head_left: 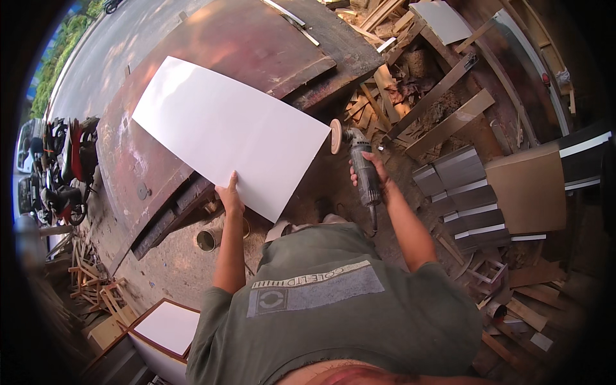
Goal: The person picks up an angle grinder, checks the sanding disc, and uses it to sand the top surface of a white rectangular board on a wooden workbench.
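A large white panel (pixel 224 128) lies partly on the worn reddish-brown worktable (pixel 128 147), its near right end jutting past the table's edge. My left hand (pixel 231 196) grips the panel's near long edge, thumb on the top face and the other fingers hidden beneath. In my right hand (pixel 372 170) is an angle grinder (pixel 364 173), held around its grey body, with the cord leaving its lower end. The grinder's round tan disc (pixel 335 136) stands on edge right beside the panel's right end; whether it touches the panel I cannot tell.
Scrap wood (pixel 385 90) is heaped beyond the table at the right. Several dark panels with white edges (pixel 465 199) and a brown board (pixel 526 189) stand right of me. A metal can (pixel 206 240) sits under the table. Motorbikes (pixel 67 167) are parked at far left, near the road (pixel 147 25).
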The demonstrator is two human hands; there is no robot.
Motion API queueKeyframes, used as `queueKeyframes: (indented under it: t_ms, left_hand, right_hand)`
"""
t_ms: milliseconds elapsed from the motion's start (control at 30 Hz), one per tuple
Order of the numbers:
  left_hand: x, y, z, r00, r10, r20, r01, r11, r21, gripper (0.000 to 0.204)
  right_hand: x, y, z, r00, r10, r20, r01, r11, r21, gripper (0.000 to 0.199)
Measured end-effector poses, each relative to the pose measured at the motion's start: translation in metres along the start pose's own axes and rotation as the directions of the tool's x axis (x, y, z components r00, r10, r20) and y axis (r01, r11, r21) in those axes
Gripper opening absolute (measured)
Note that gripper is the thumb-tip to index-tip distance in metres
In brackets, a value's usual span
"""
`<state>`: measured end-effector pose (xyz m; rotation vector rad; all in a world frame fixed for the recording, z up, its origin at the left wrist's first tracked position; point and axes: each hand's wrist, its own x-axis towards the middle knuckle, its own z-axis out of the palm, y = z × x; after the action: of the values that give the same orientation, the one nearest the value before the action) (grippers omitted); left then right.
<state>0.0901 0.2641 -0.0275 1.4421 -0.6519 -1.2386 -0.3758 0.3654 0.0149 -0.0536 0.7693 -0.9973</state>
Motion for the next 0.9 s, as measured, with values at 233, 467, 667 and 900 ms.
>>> queueKeyframes:
  t_ms: [233,467,667,900]
  left_hand:
    - [-0.010,0.014,0.007,0.999,-0.012,-0.047,0.013,0.999,0.030,0.077]
    - [-0.002,0.009,0.000,0.998,-0.016,-0.060,0.018,0.999,0.029,0.079]
    - [-0.002,0.011,0.004,0.994,-0.089,-0.065,0.092,0.995,0.043,0.076]
    - [0.001,0.006,-0.004,1.000,-0.009,-0.017,0.010,1.000,0.030,0.071]
  right_hand:
    - [0.003,-0.031,-0.011,0.989,0.135,0.053,-0.133,0.990,-0.040,0.061]
    - [0.007,-0.077,-0.012,0.963,0.265,0.044,-0.256,0.955,-0.150,0.059]
    - [0.005,-0.112,-0.009,0.955,0.295,0.013,-0.281,0.920,-0.272,0.053]
    - [-0.004,-0.076,-0.001,0.989,0.147,-0.034,-0.149,0.923,-0.355,0.051]
